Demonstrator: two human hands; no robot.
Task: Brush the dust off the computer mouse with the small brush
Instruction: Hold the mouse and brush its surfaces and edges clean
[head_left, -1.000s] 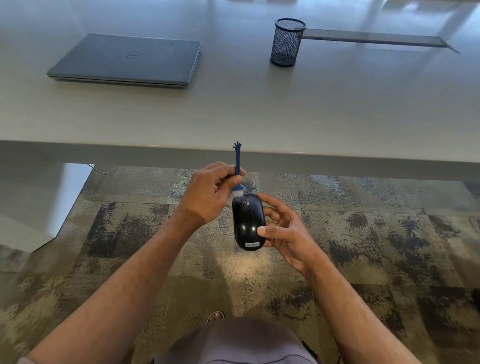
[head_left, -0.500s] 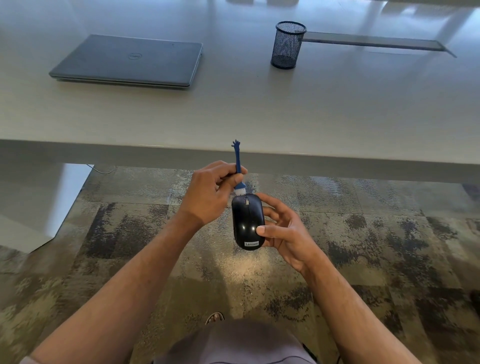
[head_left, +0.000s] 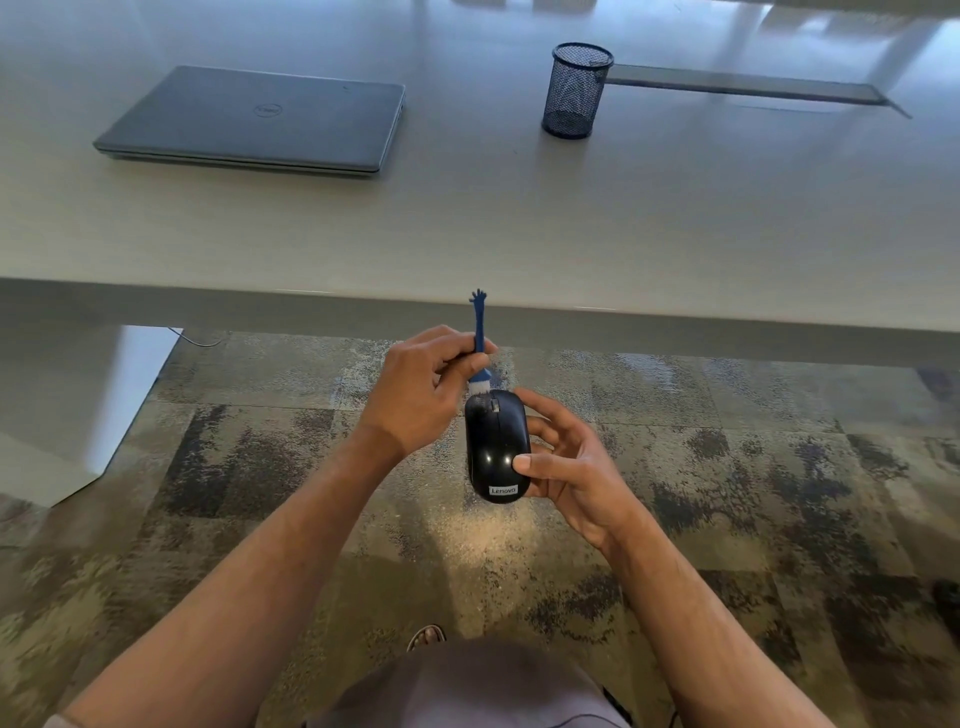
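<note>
A glossy black computer mouse (head_left: 496, 447) with a white label at its near end is held in the air below the table edge. My right hand (head_left: 563, 457) grips it from the right side, thumb on top. My left hand (head_left: 421, 395) pinches a small blue brush (head_left: 479, 340) by its thin handle, which ends in a tiny hand shape pointing up. The white bristles touch the mouse's far end, just left of the scroll wheel.
A pale table (head_left: 519, 223) spans the upper half, its front edge just beyond my hands. On it lie a shut grey laptop (head_left: 254, 122) at the left and a black mesh pen cup (head_left: 575, 91) at the right. Patterned carpet (head_left: 260, 467) lies below.
The brush has moved from the scroll-wheel area of the mouse toward its far tip. The right hand keeps the mouse nearly still.
</note>
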